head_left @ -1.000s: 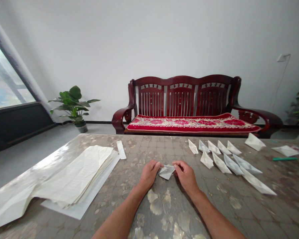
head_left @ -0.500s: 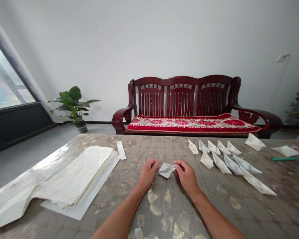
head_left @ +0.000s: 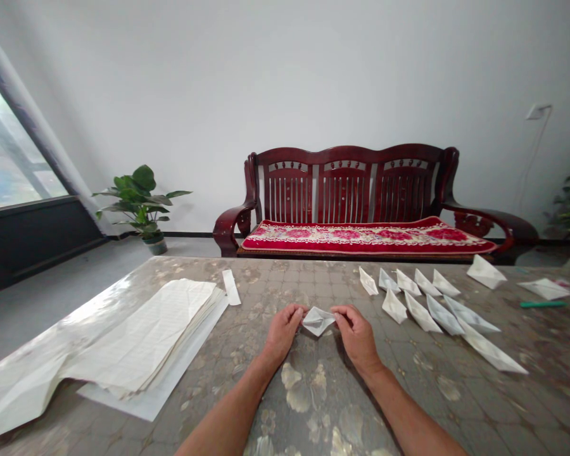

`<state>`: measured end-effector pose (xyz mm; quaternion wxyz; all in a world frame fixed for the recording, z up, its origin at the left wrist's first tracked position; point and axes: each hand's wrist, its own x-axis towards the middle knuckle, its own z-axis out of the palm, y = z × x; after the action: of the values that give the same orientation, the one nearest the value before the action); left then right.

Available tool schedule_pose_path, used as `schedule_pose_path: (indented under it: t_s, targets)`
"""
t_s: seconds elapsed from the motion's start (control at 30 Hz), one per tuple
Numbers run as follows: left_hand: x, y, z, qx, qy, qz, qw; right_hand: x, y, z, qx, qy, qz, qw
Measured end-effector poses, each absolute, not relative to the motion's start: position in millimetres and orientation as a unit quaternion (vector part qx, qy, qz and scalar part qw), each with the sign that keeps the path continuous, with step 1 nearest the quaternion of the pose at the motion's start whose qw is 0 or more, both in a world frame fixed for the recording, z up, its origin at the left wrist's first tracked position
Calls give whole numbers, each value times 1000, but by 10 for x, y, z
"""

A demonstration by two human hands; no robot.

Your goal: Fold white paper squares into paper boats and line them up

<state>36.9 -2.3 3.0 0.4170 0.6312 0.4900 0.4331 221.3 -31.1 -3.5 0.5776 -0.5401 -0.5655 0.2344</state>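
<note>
A small folded piece of white paper hangs just above the tabletop, pinched at its two ends between my hands. My left hand grips its left corner with thumb and fingers. My right hand holds the opposite corner the same way. Its middle dips into a shallow boat-like shape. To the right of my right hand stand several folded paper boats in loose rows on the patterned glass-topped table.
A stack of lined paper sheets lies on a white backing sheet at the left, with a paper strip beyond it. A green marker and a flat paper lie at the far right. A red-cushioned wooden bench stands behind the table.
The folded paper has spread wider and risen slightly, its dark inner fold no longer showing. My hands now hold it by its ends, with my right hand a little further up.
</note>
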Motion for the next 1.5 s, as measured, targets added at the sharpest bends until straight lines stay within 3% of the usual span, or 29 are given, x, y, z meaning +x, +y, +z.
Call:
schedule_pose_path:
  t_s: [0.4, 0.97, 1.27, 1.5]
  targets:
    - [386, -37, 1, 602, 438, 452, 492, 2214, -319, -41, -553, -547, 261, 572]
    - [360, 18, -47, 582, 470, 462, 477, 2231, -286, -87, -543, -602, 248, 531]
    - [391, 37, -117, 577, 420, 457, 530, 2228, -263, -119, -547, -609, 241, 522]
    - [378, 13, -90, 660, 377, 480, 438, 2233, -254, -126, -548, -615, 240, 514]
